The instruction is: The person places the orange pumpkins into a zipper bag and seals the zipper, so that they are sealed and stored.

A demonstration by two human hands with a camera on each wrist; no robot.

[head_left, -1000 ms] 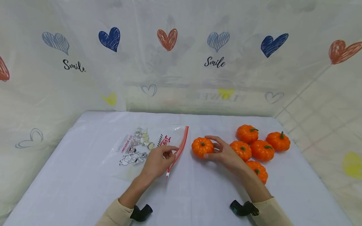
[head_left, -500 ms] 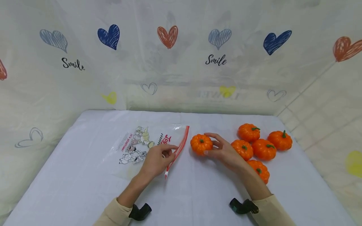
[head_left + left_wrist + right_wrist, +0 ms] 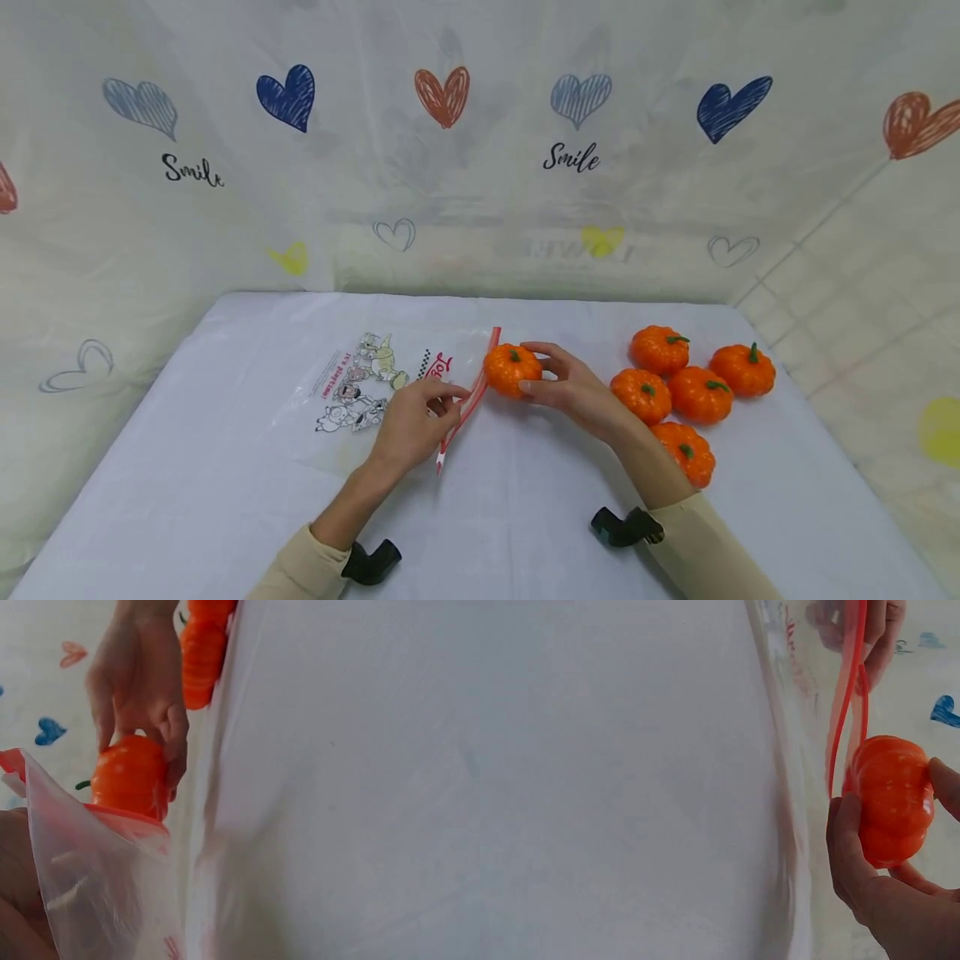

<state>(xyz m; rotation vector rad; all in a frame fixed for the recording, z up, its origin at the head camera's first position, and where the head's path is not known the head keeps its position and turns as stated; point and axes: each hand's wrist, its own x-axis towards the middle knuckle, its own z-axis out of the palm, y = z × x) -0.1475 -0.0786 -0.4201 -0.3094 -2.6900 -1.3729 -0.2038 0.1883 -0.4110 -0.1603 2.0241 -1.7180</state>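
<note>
A clear zip bag (image 3: 352,392) with cartoon figures and a red-edged mouth lies on the left half of the table. My left hand (image 3: 416,425) pinches its edge, lifting one side of the mouth; in the right wrist view the red strips (image 3: 844,712) stand apart. My right hand (image 3: 573,392) grips a small orange toy pumpkin (image 3: 512,371) between thumb and fingers, right at the bag's mouth. In the left wrist view that pumpkin (image 3: 129,776) overlaps the red rim (image 3: 131,821); whether it touches the rim I cannot tell.
Several more orange pumpkins (image 3: 699,396) are grouped on the right side of the white-covered table (image 3: 510,517), beyond my right forearm. A pale curtain (image 3: 480,183) printed with hearts stands behind the table and along its sides.
My right hand has carried the pumpkin a little left and away from me, from beside the bag to its red-edged mouth. The left hand has stayed almost still on the bag.
</note>
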